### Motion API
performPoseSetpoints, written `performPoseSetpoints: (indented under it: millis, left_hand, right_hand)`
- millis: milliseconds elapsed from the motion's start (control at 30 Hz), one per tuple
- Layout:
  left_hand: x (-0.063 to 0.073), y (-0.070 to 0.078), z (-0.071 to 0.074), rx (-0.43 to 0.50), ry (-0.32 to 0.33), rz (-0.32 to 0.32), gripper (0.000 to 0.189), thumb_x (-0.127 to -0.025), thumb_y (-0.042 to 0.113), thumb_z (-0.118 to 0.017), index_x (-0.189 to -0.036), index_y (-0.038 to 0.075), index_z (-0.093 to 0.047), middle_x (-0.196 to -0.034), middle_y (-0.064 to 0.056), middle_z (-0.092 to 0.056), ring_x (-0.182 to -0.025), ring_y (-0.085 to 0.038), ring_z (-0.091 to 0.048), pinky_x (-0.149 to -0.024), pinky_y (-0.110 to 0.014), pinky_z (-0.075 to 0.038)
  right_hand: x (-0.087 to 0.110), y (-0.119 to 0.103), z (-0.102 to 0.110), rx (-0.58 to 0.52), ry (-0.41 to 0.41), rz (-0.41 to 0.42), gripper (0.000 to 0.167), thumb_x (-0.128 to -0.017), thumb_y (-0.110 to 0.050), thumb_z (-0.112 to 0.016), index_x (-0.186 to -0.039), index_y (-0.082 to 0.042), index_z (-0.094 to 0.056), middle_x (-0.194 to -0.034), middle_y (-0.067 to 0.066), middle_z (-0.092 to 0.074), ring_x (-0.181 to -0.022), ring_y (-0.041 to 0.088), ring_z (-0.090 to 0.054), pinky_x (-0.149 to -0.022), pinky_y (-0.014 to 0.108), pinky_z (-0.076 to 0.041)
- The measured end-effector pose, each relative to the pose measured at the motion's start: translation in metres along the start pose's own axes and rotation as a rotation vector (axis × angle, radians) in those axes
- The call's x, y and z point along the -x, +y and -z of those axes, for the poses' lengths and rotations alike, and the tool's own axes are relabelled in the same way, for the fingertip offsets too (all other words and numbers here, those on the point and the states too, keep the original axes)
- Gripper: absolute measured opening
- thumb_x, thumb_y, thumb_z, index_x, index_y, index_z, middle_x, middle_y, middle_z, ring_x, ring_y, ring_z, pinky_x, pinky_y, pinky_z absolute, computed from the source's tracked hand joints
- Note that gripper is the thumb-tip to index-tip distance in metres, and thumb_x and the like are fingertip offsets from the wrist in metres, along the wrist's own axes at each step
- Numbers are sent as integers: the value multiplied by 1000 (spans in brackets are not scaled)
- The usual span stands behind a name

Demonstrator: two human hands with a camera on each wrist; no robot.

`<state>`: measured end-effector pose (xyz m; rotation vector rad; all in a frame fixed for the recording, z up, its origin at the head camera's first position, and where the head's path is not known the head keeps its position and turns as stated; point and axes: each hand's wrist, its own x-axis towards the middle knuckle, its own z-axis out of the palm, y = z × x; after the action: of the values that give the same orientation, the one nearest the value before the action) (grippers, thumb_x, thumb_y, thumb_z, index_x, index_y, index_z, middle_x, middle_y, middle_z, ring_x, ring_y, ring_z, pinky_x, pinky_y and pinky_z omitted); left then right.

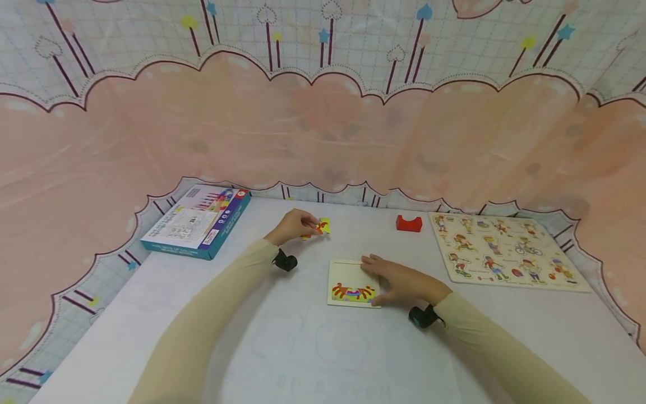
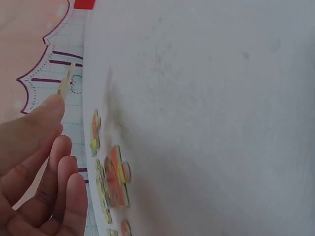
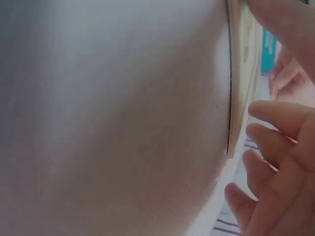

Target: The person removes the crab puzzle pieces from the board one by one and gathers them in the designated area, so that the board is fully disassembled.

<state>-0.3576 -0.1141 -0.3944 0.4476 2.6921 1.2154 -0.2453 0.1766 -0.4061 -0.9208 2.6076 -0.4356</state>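
Observation:
My left hand (image 1: 294,225) pinches a small yellow and red puzzle piece (image 1: 323,226) between thumb and fingertips. In the left wrist view that piece (image 2: 66,78) is seen edge-on, raised off the table. Several loose puzzle pieces (image 2: 117,177) lie on the table beside this hand. A square wooden puzzle board (image 1: 345,270) lies flat nearer to me, with an orange, yellow and rainbow picture (image 1: 353,292) across its lower part and bare wood above. On the board's right side rests my right hand (image 1: 404,279), its fingers spread and relaxed, the thumb by the lower right corner.
A boxed set (image 1: 194,219) lies at the back left of the white table (image 1: 282,342). Toward the back right are a red notched block (image 1: 409,223) and a large wooden picture board (image 1: 504,249). Behind the table hangs a patterned cloth (image 1: 242,129).

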Motion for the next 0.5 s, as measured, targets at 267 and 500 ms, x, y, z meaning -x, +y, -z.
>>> performPoseSetpoints:
  millis: [267,500]
  left_hand:
    - [-8,-9,-1,-72,-33,-51,25,-77,6,-76,-100,-2,-71,-99,-16,-71,-85,-17,-64,-69,-19,-49]
    - [-11,-13,-2,-127,-40,-26,22,-76,7,-76,-97,1,-73,-95,-13,-71,-83,-16,-60,-72,-22,-46]
  right_hand:
    - [5,-6,1,161,-35,-14,85,-83,-55,-62,-150,-18,-24,-158,-2,-17,-147,23,-13,-117,43,-19]
    - [7,-7,1,199,-64,-28,86,-84,-60,-56,-151,-21,-20,-159,-3,-14,-147,20,-14,-117,41,-20]
